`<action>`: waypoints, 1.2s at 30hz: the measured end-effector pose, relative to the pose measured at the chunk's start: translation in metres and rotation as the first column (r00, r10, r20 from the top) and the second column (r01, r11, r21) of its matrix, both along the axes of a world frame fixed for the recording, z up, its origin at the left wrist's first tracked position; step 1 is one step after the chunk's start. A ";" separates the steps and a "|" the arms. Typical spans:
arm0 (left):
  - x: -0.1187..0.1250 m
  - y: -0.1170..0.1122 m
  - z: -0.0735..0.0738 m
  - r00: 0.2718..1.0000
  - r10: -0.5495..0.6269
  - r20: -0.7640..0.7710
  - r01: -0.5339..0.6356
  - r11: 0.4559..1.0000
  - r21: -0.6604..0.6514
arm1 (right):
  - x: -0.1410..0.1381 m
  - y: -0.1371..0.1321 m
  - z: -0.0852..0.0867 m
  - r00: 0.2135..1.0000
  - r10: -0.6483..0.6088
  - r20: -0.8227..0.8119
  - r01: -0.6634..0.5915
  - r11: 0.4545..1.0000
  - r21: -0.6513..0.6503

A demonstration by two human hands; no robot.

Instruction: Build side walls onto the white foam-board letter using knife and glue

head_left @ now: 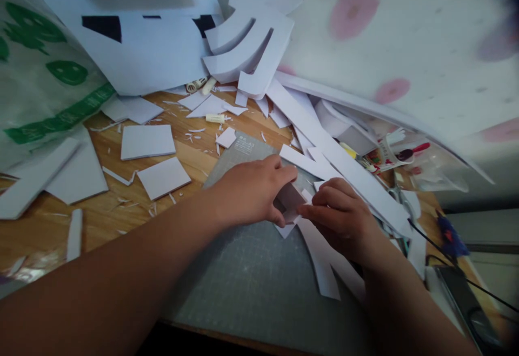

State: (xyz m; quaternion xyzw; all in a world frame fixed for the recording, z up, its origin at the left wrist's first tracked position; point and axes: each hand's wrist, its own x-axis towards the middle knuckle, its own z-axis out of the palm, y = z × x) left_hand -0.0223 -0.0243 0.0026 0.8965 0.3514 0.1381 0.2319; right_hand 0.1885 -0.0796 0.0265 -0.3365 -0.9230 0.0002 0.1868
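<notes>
Above the grey cutting mat (243, 285), a small box-like piece of white foam board (292, 199) sits between my two hands. My left hand (255, 191) grips it from the left, thumb low and fingers over the top. My right hand (340, 212) has its fingertips pinched at the piece's right edge; part of that edge is hidden behind them. Under my right hand lie curved white foam board strips (320, 269) that fan toward the mat's front. A long white strip (332, 150) runs diagonally just behind my hands.
Cut white panels (148, 141) and scraps lie on the wooden table (101, 226) at left. A large white foam board shape (162, 58) stands at the back. A plastic bag (48, 85) is at far left. Scissors (401, 199), a black cable and a blue tool (452, 237) lie right.
</notes>
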 end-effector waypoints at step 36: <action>-0.010 -0.028 0.037 0.978 -0.066 -0.196 0.121 0.950 0.287 | -0.041 -0.115 -0.033 0.695 -0.628 -0.350 0.562 0.778 -0.280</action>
